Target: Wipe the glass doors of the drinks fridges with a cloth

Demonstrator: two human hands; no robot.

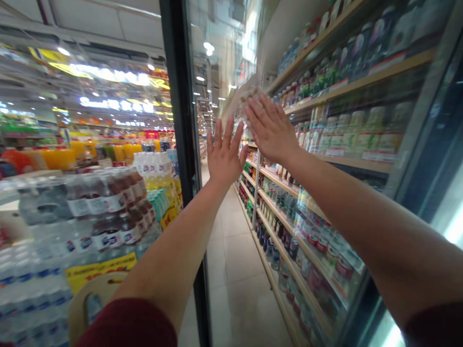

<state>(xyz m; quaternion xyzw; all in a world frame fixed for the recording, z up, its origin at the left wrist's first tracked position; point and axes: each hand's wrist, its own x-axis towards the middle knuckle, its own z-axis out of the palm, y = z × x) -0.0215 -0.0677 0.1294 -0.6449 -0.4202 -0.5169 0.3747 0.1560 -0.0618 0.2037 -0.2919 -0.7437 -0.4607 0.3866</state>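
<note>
My left hand (pixel 224 156) lies flat on the glass door (pixel 217 62) of a drinks cooler, fingers spread and pointing up, holding nothing. My right hand (pixel 271 130) is just right of it and a little higher. Its fingers are stretched out and press a crumpled whitish cloth (pixel 249 95) against the glass. Only the cloth's upper edge shows past the fingertips. Both forearms reach forward from dark red sleeves.
The door's black frame (pixel 179 120) stands upright left of my hands. Wooden shelves (pixel 361 82) of bottled drinks run along the right. Packs of water and soft drink bottles (pixel 108 202) are stacked at left. A tiled aisle floor (pixel 235 270) runs ahead.
</note>
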